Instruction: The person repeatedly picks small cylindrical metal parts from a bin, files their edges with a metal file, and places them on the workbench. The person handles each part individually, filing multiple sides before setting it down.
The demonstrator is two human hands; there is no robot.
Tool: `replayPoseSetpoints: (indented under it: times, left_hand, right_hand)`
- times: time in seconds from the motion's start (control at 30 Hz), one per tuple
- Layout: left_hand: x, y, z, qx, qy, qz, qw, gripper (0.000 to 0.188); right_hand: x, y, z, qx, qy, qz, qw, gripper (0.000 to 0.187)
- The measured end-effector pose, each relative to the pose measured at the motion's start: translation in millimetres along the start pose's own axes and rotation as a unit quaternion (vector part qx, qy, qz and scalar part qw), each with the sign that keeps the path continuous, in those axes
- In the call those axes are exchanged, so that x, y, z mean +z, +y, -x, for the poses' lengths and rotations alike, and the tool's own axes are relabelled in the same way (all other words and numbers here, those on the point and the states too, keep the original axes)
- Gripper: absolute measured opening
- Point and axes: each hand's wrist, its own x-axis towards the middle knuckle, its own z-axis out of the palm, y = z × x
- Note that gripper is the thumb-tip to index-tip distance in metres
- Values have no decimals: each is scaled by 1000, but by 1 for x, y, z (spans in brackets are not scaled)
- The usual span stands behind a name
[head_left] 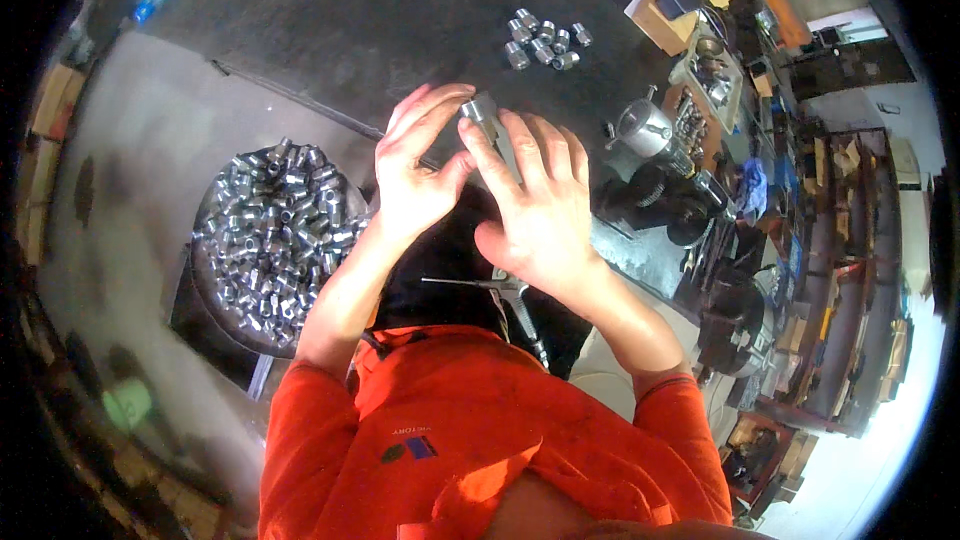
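Observation:
Near the black table's edge, a shiny metal fitting [480, 108] sits between my two hands. My left hand [415, 165] reaches it with the index fingertip, its fingers curled and the thumb toward my right hand. My right hand [540, 195] presses on the fitting with its fingertips from the near and right side, and partly covers it. A narrow grey strip shows between the right fingers; its kind I cannot make out. Below the hands, over my lap, lies an air blow gun [512, 295] with a thin nozzle pointing left.
A round container [205, 240] heaped with metal fittings [270, 240] stands at my left. Several more fittings [545, 38] are grouped on the black table [380, 10]. To the right are a metal chuck-like ring [645, 128], a cardboard box [662, 25], machine parts and shelves [850, 270].

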Motion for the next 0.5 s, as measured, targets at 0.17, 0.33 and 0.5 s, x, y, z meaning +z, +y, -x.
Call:
replayPoseSetpoints:
  times: [0.17,0.33,0.5]
  left_hand:
    - [-1,-4,1,1,-19,-32,999,43]
    - [-2,0,-2,-11,-24,-21,999,45]
    - [-4,-3,-3,-12,-14,2,1000,48]
  right_hand:
    - [-5,2,10,-7,-29,26,999,82]
    - [-22,2,11,-15,-35,14,999,81]
    - [-27,3,8,-18,-23,-6,1000,82]
